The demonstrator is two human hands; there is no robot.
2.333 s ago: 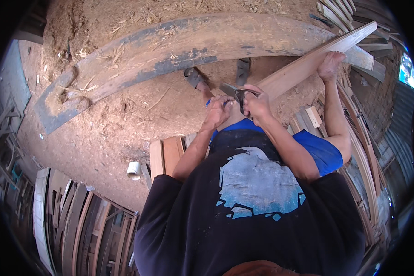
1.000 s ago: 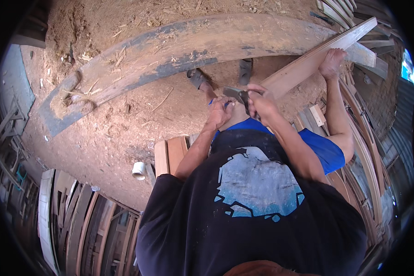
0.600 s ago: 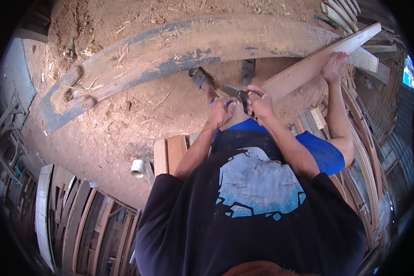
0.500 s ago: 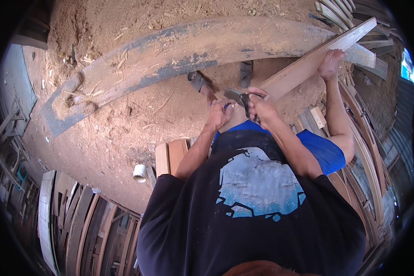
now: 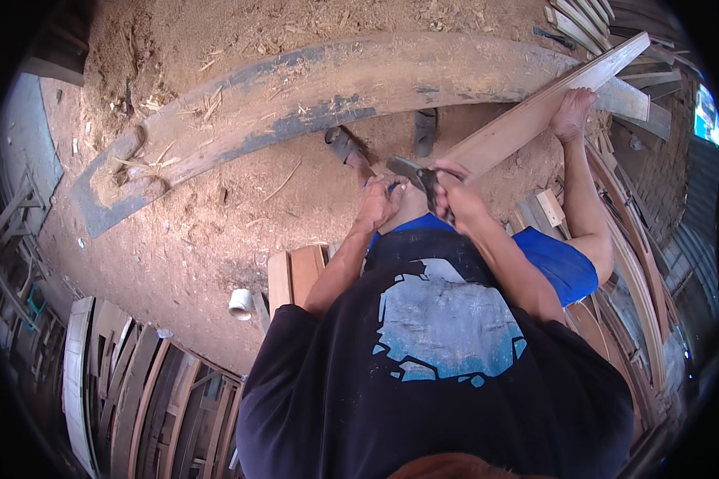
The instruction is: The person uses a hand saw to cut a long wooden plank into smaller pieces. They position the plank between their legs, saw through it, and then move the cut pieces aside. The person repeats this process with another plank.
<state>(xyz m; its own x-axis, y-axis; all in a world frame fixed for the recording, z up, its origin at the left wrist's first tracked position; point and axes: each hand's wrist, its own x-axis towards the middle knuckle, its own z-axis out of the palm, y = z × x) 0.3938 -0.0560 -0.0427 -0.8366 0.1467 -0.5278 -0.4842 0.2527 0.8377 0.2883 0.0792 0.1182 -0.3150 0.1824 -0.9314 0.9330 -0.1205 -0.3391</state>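
My right hand (image 5: 462, 194) is closed around the handle of a dark tool with a flat grey blade (image 5: 408, 168). I cannot make out its exact kind. The blade points to the left, toward my left hand (image 5: 381, 201). There the fingers pinch a small slim thing (image 5: 392, 188) with a bit of blue and a pale end near the blade. Whether the blade touches it is unclear. Both hands are close together in front of my lap, over my bent leg. A long pale plank (image 5: 527, 120) runs from near my right hand to the far right, with my bare right foot on it.
A long curved board (image 5: 295, 92) with worn grey paint and wood shavings lies across the sawdust-covered ground. A sandal (image 5: 425, 132) is by its near edge. A white cup-like container (image 5: 240, 304) stands at left. Timber is stacked at lower left (image 5: 148, 391) and right.
My right hand has shifted slightly to the right and nearer, and the tool's blade has turned a little, showing more of its flat side. My left hand keeps its pinch in nearly the same place.
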